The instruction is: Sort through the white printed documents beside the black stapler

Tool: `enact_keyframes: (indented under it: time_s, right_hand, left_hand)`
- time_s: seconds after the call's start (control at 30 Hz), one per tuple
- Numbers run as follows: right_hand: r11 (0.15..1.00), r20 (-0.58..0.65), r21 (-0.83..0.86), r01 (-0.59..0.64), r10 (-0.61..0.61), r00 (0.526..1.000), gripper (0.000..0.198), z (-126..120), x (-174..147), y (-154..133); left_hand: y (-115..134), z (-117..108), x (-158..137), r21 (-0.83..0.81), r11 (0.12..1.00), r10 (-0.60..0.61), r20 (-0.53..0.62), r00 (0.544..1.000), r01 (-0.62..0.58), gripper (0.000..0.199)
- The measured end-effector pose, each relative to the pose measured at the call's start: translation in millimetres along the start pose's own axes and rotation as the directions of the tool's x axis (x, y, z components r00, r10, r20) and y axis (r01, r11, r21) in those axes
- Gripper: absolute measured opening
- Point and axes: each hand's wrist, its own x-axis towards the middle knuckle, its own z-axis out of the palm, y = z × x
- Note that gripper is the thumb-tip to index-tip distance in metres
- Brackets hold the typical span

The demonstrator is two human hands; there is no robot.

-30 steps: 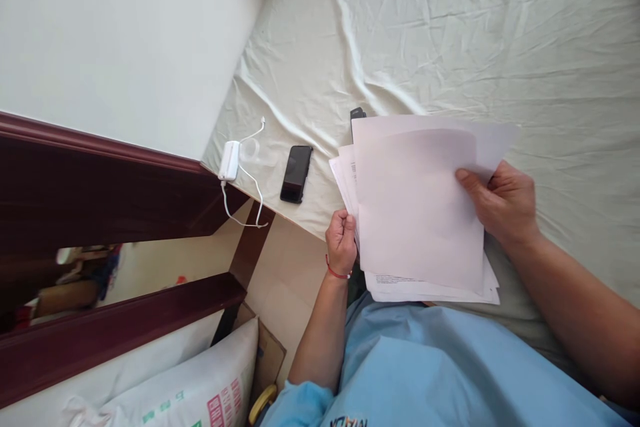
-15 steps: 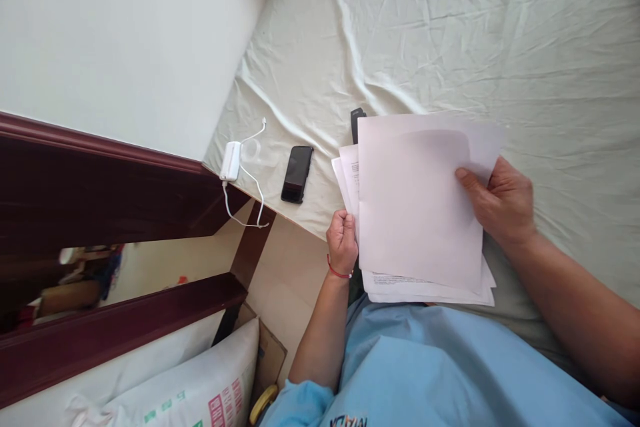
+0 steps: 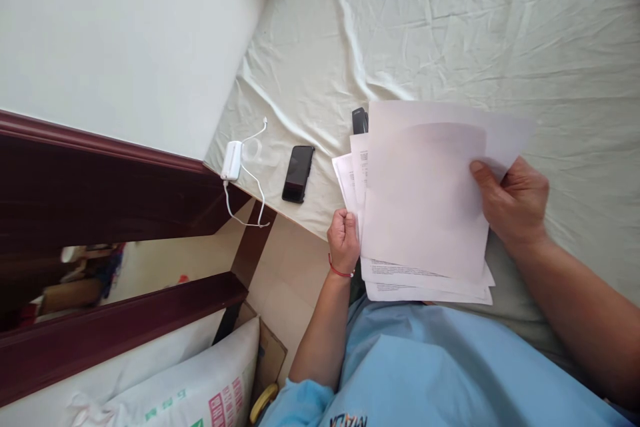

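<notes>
Now, widest of all, the pale cloth (image 3: pixel 575 53) spreads beneath everything, and over its near edge the person holds a loose fan of papers (image 3: pixel 423 220) between two hands. Its blank top sheet (image 3: pixel 425 193) has just shifted up and to the right, baring more of the printed lower sheets (image 3: pixel 385 272) at left and bottom, so the pages seem to be separating. The right hand (image 3: pixel 517 203) has gone with it, closed on the right edge, thumb above and fingers mostly hidden below. The left hand (image 3: pixel 343 239) stays tightly curled, apparently pinching the lower sheets' left edge. Beyond lie a phone (image 3: pixel 299 174) and, smallest, a partly covered black object (image 3: pixel 359 121).
</notes>
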Motion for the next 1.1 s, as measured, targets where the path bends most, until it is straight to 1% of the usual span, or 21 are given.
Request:
enact_keyframes:
  time_s: [0.1, 0.17, 0.27, 0.37, 0.43, 0.5, 0.6, 0.7, 0.8, 0.93, 1.1]
  right_hand:
    - [0.996, -0.058, 0.088, -0.025, 0.030, 0.998, 0.025, 1.3, 2.0, 0.4]
    - [0.971, -0.065, 0.228, -0.077, 0.094, 0.993, 0.025, 3.2, 4.0, 0.8]
    - [0.890, -0.046, 0.424, -0.165, 0.204, 0.978, 0.027, 5.3, 6.9, -2.1]
    - [0.828, -0.004, 0.509, -0.236, 0.277, 0.961, 0.027, 4.6, 7.9, -7.4]
    - [0.791, 0.059, 0.537, -0.292, 0.310, 0.949, 0.029, 2.7, 7.1, -9.3]
    - [0.781, 0.138, 0.522, -0.343, 0.319, 0.938, 0.031, 0.6, 5.6, -8.6]
    - [0.834, 0.205, 0.432, -0.345, 0.281, 0.937, 0.031, -1.8, 3.1, -3.8]
    - [0.890, 0.216, 0.332, -0.311, 0.249, 0.944, 0.029, -3.2, 2.0, 1.0]
    - [0.916, 0.220, 0.278, -0.290, 0.233, 0.947, 0.026, -4.3, 2.5, 2.5]
    - [0.923, 0.266, 0.254, -0.288, 0.220, 0.939, 0.020, -5.0, 2.9, 1.7]
    - [0.910, 0.292, 0.279, -0.307, 0.224, 0.930, 0.022, -5.6, 2.3, 5.0]
  left_hand:
    - [-0.7, -0.2, 0.2, 0.007, 1.000, 0.001, 0.003, 1.000, -0.001, 0.037]
    - [-1.8, 0.0, 0.1, 0.004, 1.000, 0.004, 0.003, 1.000, -0.004, 0.037]
    - [-3.4, 0.2, -0.2, -0.028, 1.000, -0.005, 0.004, 1.000, 0.005, 0.037]
    - [-3.6, 0.0, -0.4, -0.037, 0.999, -0.016, 0.014, 1.000, 0.016, 0.037]
    - [-2.7, -0.4, -0.1, -0.020, 1.000, -0.009, 0.016, 1.000, 0.009, 0.037]
    - [-1.4, -0.6, 0.2, 0.003, 1.000, 0.003, 0.013, 1.000, -0.003, 0.038]
    - [-0.3, -0.2, 0.1, -0.002, 1.000, 0.006, 0.012, 1.000, -0.006, 0.039]
    - [-1.6, 0.3, -0.6, -0.043, 0.999, -0.002, 0.012, 1.000, 0.003, 0.037]
    - [-4.1, 0.3, -1.5, -0.067, 0.997, -0.025, 0.021, 0.999, 0.026, 0.036]
    - [-6.7, 0.2, -2.1, -0.078, 0.996, -0.038, 0.020, 0.999, 0.039, 0.034]
    - [-6.6, 0.3, -2.0, -0.112, 0.993, -0.034, 0.031, 0.999, 0.037, 0.033]
